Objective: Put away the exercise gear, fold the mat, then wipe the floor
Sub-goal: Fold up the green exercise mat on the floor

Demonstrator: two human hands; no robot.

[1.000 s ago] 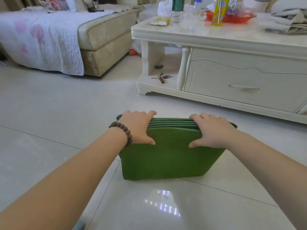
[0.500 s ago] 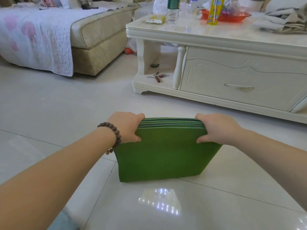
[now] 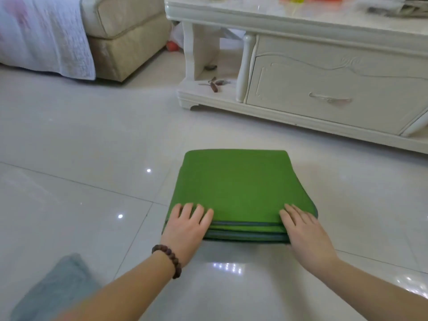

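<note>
Folded green foam mat (image 3: 234, 188) lay flat on the glossy white tiled floor (image 3: 81, 147), in front of the cream carved worktop (image 3: 324, 72). My left hand (image 3: 187, 224) and right hand (image 3: 303, 230) rested at the mat's near corners, grip open, palms down and fingers spread across the stacked edges; I judged this was to press the layers flat so the fold would hold. Grey-blue cloth (image 3: 53, 288), left of the mat, was cut off by the frame and blurred. Small items on the worktop's low shelf were unidentifiable.
</note>
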